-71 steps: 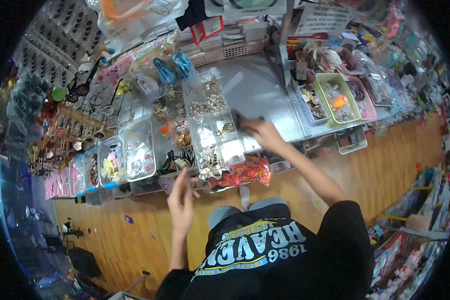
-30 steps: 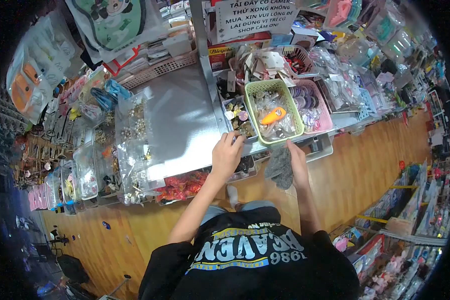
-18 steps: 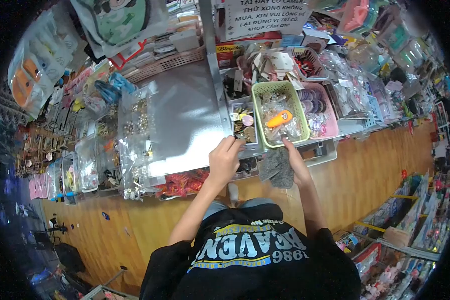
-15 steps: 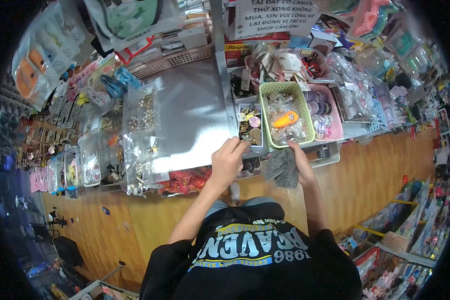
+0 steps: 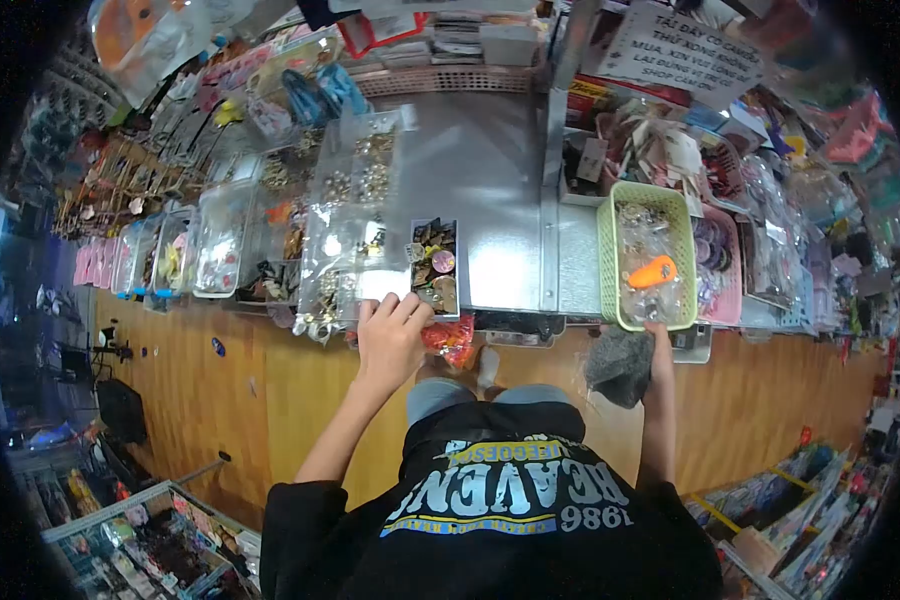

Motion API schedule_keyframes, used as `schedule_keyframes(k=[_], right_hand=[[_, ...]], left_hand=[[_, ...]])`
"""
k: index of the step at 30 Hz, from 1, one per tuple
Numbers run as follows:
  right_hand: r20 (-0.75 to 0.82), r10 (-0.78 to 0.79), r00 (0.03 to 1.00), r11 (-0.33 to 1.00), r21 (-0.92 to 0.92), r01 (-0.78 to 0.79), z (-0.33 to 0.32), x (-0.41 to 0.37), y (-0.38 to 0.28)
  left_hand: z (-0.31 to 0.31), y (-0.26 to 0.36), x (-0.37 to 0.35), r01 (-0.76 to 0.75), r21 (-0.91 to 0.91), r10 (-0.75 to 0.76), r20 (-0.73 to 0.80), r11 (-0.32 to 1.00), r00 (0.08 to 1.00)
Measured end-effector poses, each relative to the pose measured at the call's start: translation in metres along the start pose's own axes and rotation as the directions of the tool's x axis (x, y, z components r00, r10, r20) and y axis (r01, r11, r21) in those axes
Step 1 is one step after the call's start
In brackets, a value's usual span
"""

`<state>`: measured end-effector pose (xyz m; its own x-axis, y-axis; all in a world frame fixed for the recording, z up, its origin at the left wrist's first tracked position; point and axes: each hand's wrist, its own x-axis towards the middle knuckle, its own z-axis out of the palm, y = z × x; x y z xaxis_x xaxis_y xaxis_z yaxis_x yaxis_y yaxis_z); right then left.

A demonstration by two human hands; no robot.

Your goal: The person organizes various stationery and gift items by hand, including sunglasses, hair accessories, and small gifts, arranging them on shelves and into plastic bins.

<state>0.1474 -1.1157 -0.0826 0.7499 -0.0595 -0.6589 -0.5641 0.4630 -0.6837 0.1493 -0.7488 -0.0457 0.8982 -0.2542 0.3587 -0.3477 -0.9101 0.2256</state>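
Observation:
My left hand (image 5: 394, 338) is closed with its fingertips at the near left corner of a small white box (image 5: 457, 262). Badges and small metal trinkets fill the box, which stands on the grey metal shelf (image 5: 500, 190). At the right, my right hand (image 5: 660, 355) grips a dark grey cloth (image 5: 620, 366), and its fingertips touch the front rim of a green plastic basket (image 5: 611, 270). Inside that basket are small clear packets and an orange cutter-like tool (image 5: 653, 272).
A clear compartment tray (image 5: 345, 215) of metallic pieces lies left of the box. Beyond the metal divider (image 5: 552, 180), a pink basket (image 5: 732, 270) sits beside the green one. Red packets (image 5: 450, 338) show below the shelf edge. A printed sign (image 5: 680, 50) hangs above.
My left hand has moved left with the small box, from beside the green basket across the divider onto the grey shelf. My right hand stays at the basket's front with the cloth.

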Motion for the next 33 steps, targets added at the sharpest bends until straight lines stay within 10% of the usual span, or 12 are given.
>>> schedule_keyframes(k=[13,19,25,31,33], right_hand=[[0.304,-0.021,0.953,0.986,-0.151,0.07,0.115,-0.02,0.003],[0.277,-0.157,0.948,0.784,-0.55,0.29,0.183,0.033,-0.053],[0.5,-0.308,0.809,0.099,-0.83,0.55,0.221,0.115,-0.105],[0.534,-0.267,0.802,-0.099,-0.843,0.529,0.23,0.188,-0.138],[0.596,-0.582,0.554,-0.294,-0.789,0.54,0.229,0.202,-0.132]], left_hand=[[-0.005,-0.031,-0.004,-0.025,0.091,0.017,0.087,0.996,0.996],[0.001,-0.037,-0.011,0.014,0.009,-0.014,0.078,1.0,0.997],[-0.005,-0.041,-0.011,0.019,-0.062,-0.011,0.116,0.998,0.993],[-0.024,-0.041,0.012,0.028,-0.163,-0.006,0.132,0.986,0.991],[-0.026,-0.045,0.039,0.028,-0.205,-0.014,0.072,0.978,0.997]])
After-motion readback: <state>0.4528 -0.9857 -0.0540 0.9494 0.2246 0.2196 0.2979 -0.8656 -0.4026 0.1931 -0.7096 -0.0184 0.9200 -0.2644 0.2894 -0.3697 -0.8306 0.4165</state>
